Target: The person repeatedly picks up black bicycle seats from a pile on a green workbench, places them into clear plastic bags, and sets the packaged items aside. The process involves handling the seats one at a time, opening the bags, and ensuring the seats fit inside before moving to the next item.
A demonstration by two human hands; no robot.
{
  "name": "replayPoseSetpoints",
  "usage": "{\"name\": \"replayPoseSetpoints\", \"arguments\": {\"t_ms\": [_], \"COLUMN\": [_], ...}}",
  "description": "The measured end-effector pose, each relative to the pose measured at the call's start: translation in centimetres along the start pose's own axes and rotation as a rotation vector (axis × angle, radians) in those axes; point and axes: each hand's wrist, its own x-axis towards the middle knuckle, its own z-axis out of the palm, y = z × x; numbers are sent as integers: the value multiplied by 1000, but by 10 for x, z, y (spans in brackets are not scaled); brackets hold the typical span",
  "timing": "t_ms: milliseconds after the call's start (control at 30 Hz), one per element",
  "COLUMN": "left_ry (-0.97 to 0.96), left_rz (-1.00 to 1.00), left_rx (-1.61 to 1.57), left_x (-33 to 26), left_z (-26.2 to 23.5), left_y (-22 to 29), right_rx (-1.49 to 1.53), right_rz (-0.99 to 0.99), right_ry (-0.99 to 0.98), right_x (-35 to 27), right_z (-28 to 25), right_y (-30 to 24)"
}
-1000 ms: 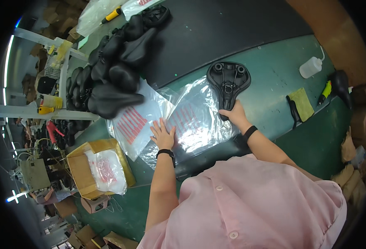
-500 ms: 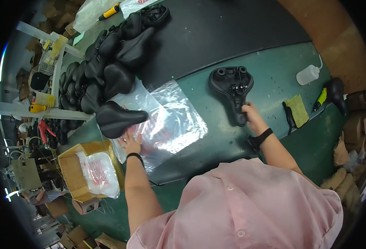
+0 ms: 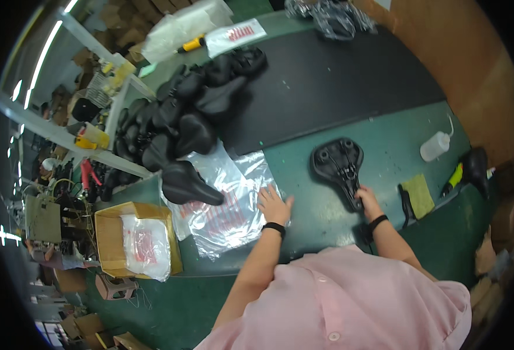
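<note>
so my right hand [image 3: 369,204] has fingers and thumb wrapped round the nose of a black bike saddle [image 3: 335,160], which sits just beyond that grip, underside facing up, wide end pointing away from me. can't tell if it's fully resting on the green tabletop [image 3: 309,224] or tipped a bit. my left hand [image 3: 275,207] has nothing in it: fingers spread, palm down, at the right edge of the clear plastic bags [image 3: 225,219], left of the grip. imo the nose is a decent handle since it's narrow, but most of the weight is likely out past the fingers, so i'd pinch firmly and not let the wide end swing or scrape. for the bag hand, spread fingers and light pressure seem best, thin film like that probably creases if you shove it. also watch the second saddle [image 3: 187,184], farther left of the grip. looks like it's lying on the bags, so it could make the film drag. and mind the yellow-green cloth [image 3: 418,197] right of the grip.
</note>
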Motion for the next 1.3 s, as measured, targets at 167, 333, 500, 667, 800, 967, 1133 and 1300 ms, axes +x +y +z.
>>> {"name": "replayPoseSetpoints", "arguments": {"t_ms": [167,333,500,667,800,967,1133,1300], "left_ry": [-38,-157,-273,-6,-10,-262,-262,-157], "left_rz": [155,296,179,102,-243,-491,-476,-329], "left_rx": [123,713,347,-108,-619,-1323,-1299,-1329], "left_x": [-11,-27,5,-11,-24,-47,-54,-40], "left_z": [12,30,31,-16,-29,-20,-29,-55], "left_y": [-7,-5,7,-31,-65,-100,-115,-94], "right_rx": [34,56,47,46,180,231,18,-4], "right_rz": [1,33,5,-5,184,337,292,94], "right_ry": [-37,-105,-88,-105,-287,-388,-388,-468], "right_x": [5,-1,-4,6,3,6,-4,-56], "right_z": [-7,-5,-8,-15,-24,-37,-6,83], "right_y": [7,-2,0,10,0,-7,-24,-68]}}
